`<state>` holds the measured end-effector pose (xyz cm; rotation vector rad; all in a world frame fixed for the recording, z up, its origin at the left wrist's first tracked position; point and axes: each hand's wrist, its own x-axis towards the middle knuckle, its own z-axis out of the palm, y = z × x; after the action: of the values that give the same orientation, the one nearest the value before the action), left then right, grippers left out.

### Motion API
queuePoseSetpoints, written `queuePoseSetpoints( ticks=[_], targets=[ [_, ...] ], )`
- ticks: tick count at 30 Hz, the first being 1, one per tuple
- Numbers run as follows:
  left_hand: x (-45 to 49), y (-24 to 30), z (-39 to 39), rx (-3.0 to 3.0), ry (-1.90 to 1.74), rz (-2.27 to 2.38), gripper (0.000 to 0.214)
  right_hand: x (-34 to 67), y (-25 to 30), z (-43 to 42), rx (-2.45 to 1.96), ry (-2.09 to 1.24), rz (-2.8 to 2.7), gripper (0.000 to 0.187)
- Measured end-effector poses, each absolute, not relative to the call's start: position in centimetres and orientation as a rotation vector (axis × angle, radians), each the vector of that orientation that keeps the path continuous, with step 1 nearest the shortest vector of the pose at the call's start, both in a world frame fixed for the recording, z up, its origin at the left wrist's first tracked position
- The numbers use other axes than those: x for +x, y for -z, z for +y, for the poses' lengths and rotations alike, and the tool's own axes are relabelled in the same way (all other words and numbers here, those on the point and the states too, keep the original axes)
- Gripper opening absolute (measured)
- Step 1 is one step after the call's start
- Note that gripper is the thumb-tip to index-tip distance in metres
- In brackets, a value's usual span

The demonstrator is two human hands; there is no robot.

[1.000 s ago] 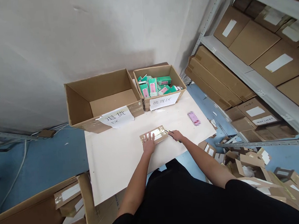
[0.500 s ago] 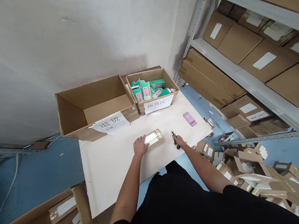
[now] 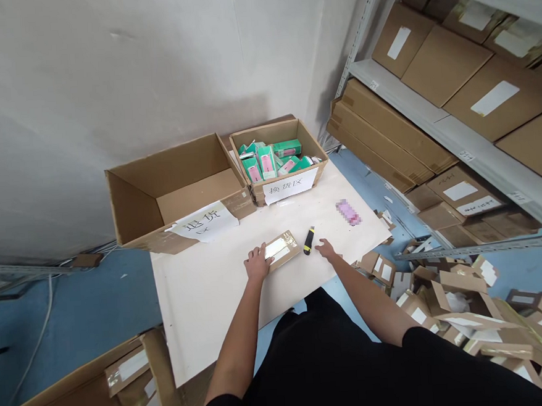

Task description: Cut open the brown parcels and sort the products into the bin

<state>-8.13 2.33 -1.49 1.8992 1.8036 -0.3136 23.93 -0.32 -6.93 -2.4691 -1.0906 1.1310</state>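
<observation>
My left hand (image 3: 256,263) grips the left end of a small taped cardboard box (image 3: 289,255) with white labels on top. The box lies flat on the white table (image 3: 199,313). A black and yellow utility knife (image 3: 309,241) rests on the table just right of the box. Beside it, apart from the knife, my right hand (image 3: 325,249) is open and empty, its fingers pointing left.
Behind the box stand an open carton (image 3: 184,234) with a paper sign and a smaller carton (image 3: 254,195) of green and pink boxes. A blurred pink item (image 3: 348,212) lies at right. Shelving (image 3: 437,123) and a pile of opened boxes (image 3: 474,318) are beyond; another carton (image 3: 160,378) stands lower left.
My right hand has let go of the utility knife, which now lies on the table nearer the cardboard box. My left hand has kept its hold on the box. The view has shifted slightly.
</observation>
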Motion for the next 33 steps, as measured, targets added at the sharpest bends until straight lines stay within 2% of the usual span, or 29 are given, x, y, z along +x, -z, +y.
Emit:
queuePoseSetpoints(
  ticks=[6,11,17,21,26,30,33],
  targets=[
    [-7.1,1.5,0.2,1.794,0.294,2.020,0.070,21.7,8.6,1.4,-2.449,-1.299,-1.094,0.058],
    [-6.8,1.6,-1.2,1.644,0.386,2.083,0.076,19.6,9.9,3.4,-2.611,-1.198,-1.254,0.083],
    [-7.2,2.0,-1.2,1.618,0.424,2.089,0.084,17.9,10.1,3.8,-2.557,-1.216,-1.356,0.098],
    [-6.6,2.0,-1.2,1.584,0.340,1.984,0.095,16.8,8.9,2.7,-2.343,-1.370,-0.896,0.079],
    [-3.2,2.7,-3.5,1.651,0.003,1.824,0.095,15.6,7.4,-0.5,-1.987,-1.393,-0.692,0.029],
    [-2.7,3.7,-4.9,1.722,-0.182,1.762,0.081,15.0,5.9,-1.6,-1.768,-1.475,-0.641,0.036],
    [-5.9,4.6,-4.6,1.729,-0.236,1.687,0.077,14.3,4.4,-1.1,-1.624,-1.613,-0.655,0.039]
  ],
)
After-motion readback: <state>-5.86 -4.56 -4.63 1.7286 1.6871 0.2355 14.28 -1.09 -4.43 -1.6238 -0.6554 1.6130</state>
